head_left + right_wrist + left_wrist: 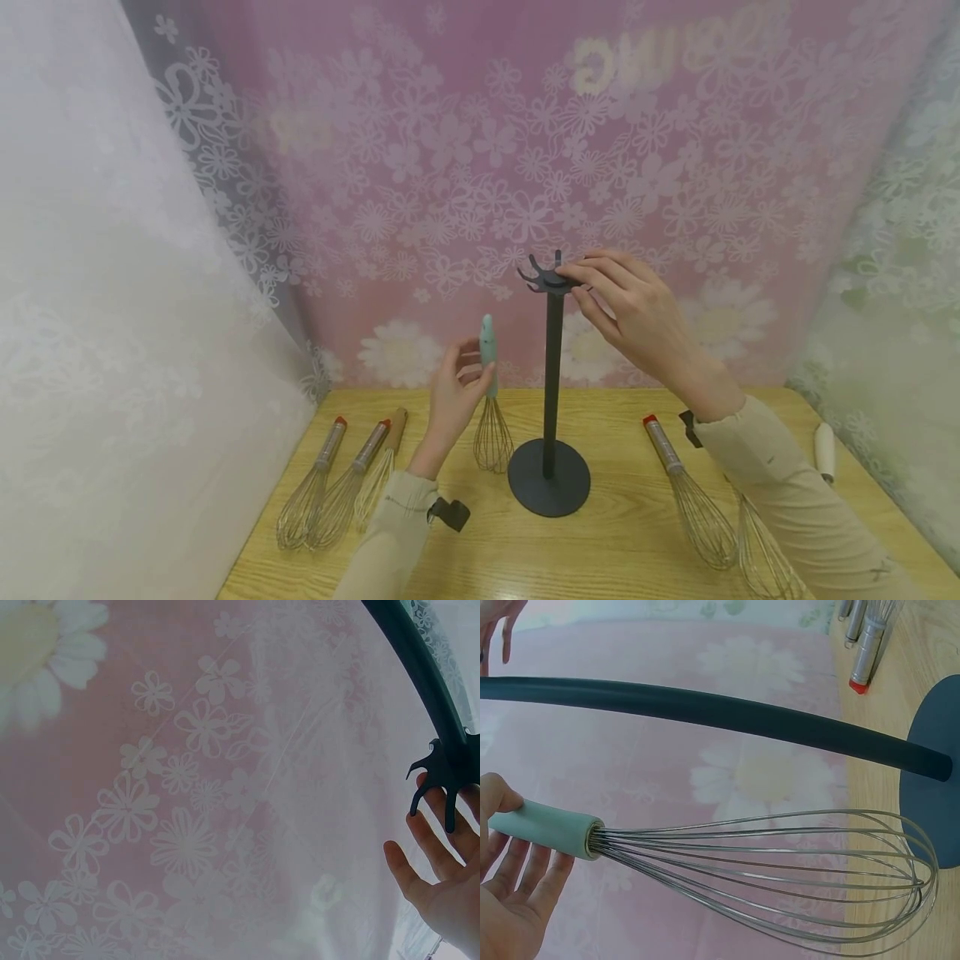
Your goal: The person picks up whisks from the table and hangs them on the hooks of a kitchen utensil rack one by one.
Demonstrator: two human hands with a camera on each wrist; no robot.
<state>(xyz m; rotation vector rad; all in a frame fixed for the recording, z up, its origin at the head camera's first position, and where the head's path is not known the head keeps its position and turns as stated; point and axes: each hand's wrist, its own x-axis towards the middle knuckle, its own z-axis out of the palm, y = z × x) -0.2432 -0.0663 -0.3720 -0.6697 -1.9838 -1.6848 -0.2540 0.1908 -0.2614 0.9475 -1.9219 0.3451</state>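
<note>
In the head view my left hand (456,392) grips a whisk (488,354) by its mint-green handle, upright with the wires downward, left of a black stand (553,375). The left wrist view shows the thumb and fingers of the left hand (517,892) around the handle of the whisk (555,829), its wires beside the pole. My right hand (633,312) is at the hooked top of the stand. In the right wrist view the fingers of the right hand (446,859) extend against the hooks (450,776), with the thumb apart from them.
Whisks (309,492) with red-tipped handles and a wooden-handled whisk (388,458) lie on the left of the wooden table (615,533). To the right lie another red-tipped whisk (686,492), a whisk partly behind the sleeve, and a cream handle (825,450). Flowered curtains (450,208) surround the table.
</note>
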